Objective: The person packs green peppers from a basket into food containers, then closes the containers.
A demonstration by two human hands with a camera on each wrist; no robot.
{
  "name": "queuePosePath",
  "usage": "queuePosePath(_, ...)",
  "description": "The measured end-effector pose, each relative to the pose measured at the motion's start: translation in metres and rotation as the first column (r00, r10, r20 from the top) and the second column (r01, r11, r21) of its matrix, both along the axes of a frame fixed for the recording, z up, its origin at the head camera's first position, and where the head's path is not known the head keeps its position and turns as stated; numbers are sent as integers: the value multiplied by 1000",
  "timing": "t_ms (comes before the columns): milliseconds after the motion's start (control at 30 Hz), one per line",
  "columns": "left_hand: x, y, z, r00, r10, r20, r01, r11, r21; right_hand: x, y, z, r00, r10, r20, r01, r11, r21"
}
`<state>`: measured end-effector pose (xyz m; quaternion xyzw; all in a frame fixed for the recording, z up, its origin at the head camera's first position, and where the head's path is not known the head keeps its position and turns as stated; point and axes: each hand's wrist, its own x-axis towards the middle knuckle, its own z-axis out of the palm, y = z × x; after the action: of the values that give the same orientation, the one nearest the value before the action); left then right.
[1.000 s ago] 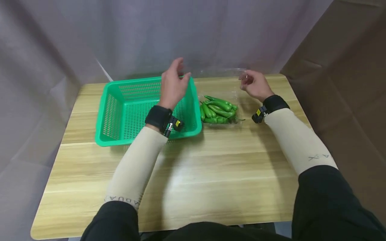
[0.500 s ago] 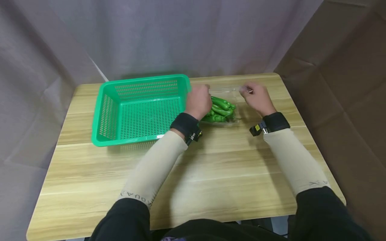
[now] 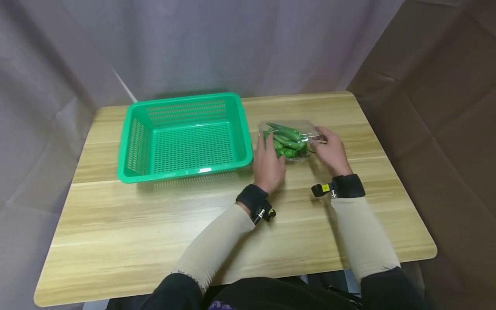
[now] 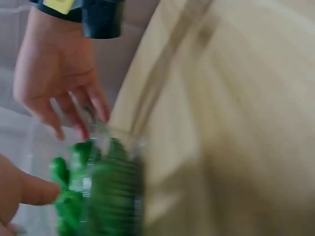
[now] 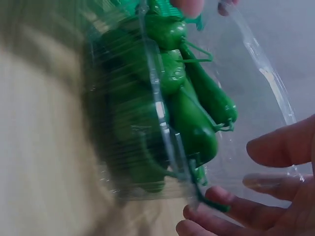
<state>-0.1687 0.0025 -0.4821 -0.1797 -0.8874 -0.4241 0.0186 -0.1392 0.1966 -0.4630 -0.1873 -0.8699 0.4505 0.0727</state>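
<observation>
Green chili peppers (image 3: 288, 140) lie heaped inside a clear plastic clamshell box (image 3: 303, 160), on the table to the right of the basket. Its transparent lid (image 5: 268, 73) slants over them. My left hand (image 3: 268, 170) is at the box's left side, with its fingers extended at the lid and its thumb (image 4: 39, 191) straight. At the opposite side, my right hand (image 3: 331, 150) holds the lid's edge between thumb (image 5: 280, 145) and forefinger. The other right fingers reach below, near a pepper stem (image 5: 209, 199) that sticks out of the box.
A green plastic basket (image 3: 186, 174) with slotted walls stands to the left of the box, close to my left hand. Both are on a wooden table (image 3: 155, 232). Grey cloth (image 3: 201, 47) hangs behind the table, and brown cloth (image 3: 434, 129) hangs at the right.
The lid, raised at the back a second ago, has swung forward over the peppers. My left hand has moved from above the basket to the box; my right hand has come down and toward me.
</observation>
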Motion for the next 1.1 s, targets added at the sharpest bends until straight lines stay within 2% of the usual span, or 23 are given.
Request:
queuePosePath(200, 4, 1, -21, 998, 49, 37, -55, 981, 186, 11, -2, -15, 999, 19, -33, -24, 990, -136)
queuePosePath(333, 2, 1, -29, 996, 66, 57, -78, 967, 244, 19, -3, -22, 998, 11, -57, -23, 975, -219)
queuePosePath(600, 0, -2, -39, 996, 30, 80, -53, 950, 307, 29, -3, -27, 988, -44, -149, -20, 915, -404)
queuePosePath(833, -2, -7, -43, 991, -66, 116, 18, 929, 370, 30, -2, -26, 979, -109, -175, -1, 848, -531)
queuePosePath(967, -4, -7, -44, 991, -79, 105, 32, 918, 394, 30, -2, -25, 977, -116, -177, 0, 836, -549)
queuePosePath(1100, -7, -4, -47, 998, -40, 56, 16, 927, 376, 29, -4, -27, 978, -120, -172, 10, 845, -535)
